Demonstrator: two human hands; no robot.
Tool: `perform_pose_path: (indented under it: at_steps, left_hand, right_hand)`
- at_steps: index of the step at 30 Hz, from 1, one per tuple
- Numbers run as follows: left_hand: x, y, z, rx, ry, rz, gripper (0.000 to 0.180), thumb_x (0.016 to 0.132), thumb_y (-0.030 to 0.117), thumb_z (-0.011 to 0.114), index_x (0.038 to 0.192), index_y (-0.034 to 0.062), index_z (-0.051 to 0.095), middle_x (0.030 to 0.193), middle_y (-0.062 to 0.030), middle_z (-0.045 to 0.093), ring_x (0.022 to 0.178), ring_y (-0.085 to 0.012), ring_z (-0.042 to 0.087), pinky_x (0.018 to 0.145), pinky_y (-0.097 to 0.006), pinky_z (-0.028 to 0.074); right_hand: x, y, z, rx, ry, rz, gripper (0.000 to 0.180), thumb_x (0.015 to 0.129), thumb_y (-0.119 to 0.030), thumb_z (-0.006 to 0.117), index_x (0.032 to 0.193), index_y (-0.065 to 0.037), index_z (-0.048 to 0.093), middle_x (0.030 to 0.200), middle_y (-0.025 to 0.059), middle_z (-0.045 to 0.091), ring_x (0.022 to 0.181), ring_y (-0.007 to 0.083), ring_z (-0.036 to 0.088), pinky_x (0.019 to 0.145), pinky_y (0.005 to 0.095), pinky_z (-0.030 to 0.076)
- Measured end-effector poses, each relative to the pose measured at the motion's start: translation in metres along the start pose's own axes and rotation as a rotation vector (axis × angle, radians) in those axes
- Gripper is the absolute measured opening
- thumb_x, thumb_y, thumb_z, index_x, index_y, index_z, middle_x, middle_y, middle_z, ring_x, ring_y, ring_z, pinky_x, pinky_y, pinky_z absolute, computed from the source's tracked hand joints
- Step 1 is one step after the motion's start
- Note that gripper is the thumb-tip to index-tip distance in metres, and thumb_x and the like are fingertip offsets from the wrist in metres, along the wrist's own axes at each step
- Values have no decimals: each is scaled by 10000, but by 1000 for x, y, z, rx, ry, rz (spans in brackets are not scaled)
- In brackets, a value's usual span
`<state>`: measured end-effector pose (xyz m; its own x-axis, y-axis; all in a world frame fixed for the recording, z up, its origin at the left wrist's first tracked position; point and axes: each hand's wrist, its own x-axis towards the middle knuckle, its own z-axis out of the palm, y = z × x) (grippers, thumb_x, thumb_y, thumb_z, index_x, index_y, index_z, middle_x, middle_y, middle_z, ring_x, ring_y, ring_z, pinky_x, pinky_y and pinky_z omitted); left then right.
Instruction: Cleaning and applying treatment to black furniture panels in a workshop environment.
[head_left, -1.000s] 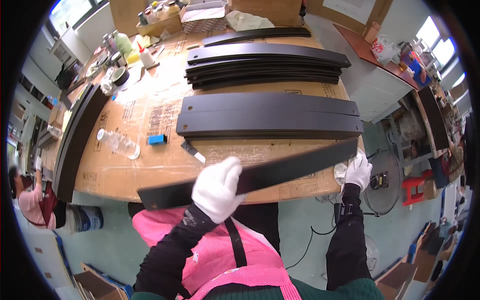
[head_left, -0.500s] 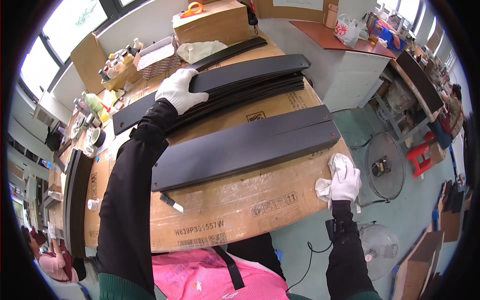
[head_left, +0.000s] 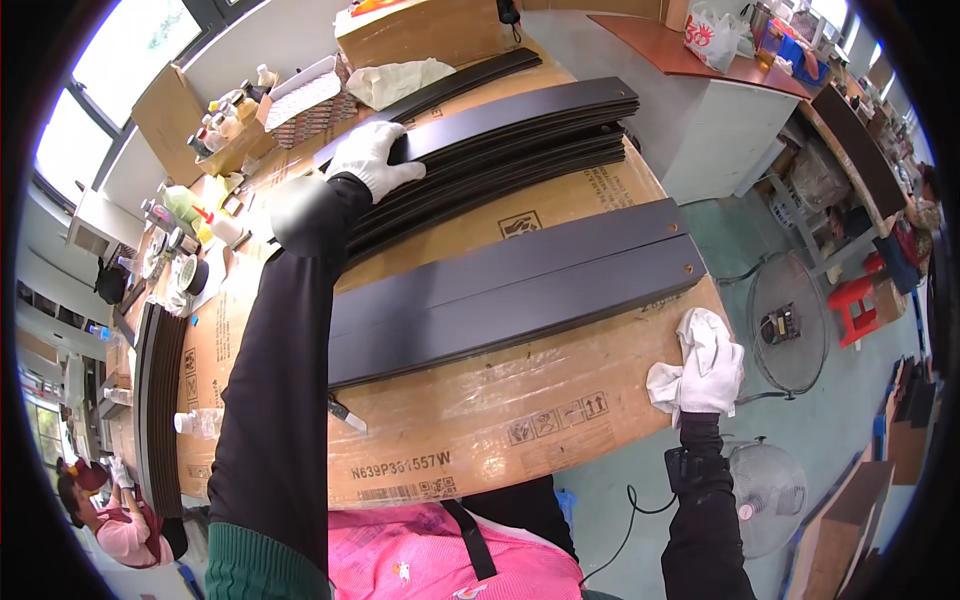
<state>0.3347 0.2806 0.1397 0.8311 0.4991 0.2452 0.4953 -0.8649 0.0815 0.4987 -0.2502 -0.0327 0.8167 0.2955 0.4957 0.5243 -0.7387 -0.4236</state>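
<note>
My left hand point(head_left: 375, 162), in a white glove, is closed on the top dark plank point(head_left: 520, 115) of a stack, thumb over its near edge and fingers toward the far one. Under that plank lie several more dark planks point(head_left: 500, 180). In my right hand point(head_left: 715, 370), also gloved, a crumpled white cloth point(head_left: 672, 388) is bunched at the table's right edge. Between the hands, two dark planks point(head_left: 520, 280) lie side by side, with small holes at their right ends. My left forearm hides their left ends.
Cardboard covers the table point(head_left: 480, 430). A small tool point(head_left: 347, 415) and a clear bottle point(head_left: 200, 423) lie near the front. More planks point(head_left: 160, 400) stand at left; small bottles point(head_left: 225, 125) fill a box behind. Floor fans point(head_left: 765, 495) stand at right. Another person point(head_left: 125, 525) works at far left.
The view has shifted slightly. The top plank's left end, seen left of my arm before, no longer shows there. My left hand stays on that plank; my right hand still holds the cloth.
</note>
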Motion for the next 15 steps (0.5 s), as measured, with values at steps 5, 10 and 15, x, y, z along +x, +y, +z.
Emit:
perform_pose_path:
  at_steps: [5, 10, 15]
  left_hand:
    - [-48, 46, 5, -141, 226, 201, 762, 816, 550, 830, 1319, 2, 666, 1375, -225, 648, 1310, -401, 594, 1138, -477, 478]
    - [-131, 106, 3, -129, -406, 140, 1110, 708, 729, 823, 1384, -113, 565, 1482, -343, 532, 1428, -471, 486, 1219, -527, 385]
    - [-214, 114, 22, -18, -75, 164, 1005, 669, 448, 942, 1434, -34, 504, 1498, -249, 506, 1413, -438, 474, 1200, -517, 397]
  right_hand:
    - [0, 3, 4, 0, 2, -5, 497, 833, -145, 784, 1318, -97, 686, 1106, 139, 630, 1035, 373, 668, 920, 466, 541]
    - [0, 3, 0, 20, 23, -26, 525, 836, -156, 780, 1349, -145, 669, 1118, 147, 637, 1035, 388, 676, 910, 486, 556]
    - [0, 1, 2, -28, -25, 12, 508, 844, -182, 783, 1339, -156, 674, 1125, 140, 644, 1057, 381, 676, 920, 488, 558]
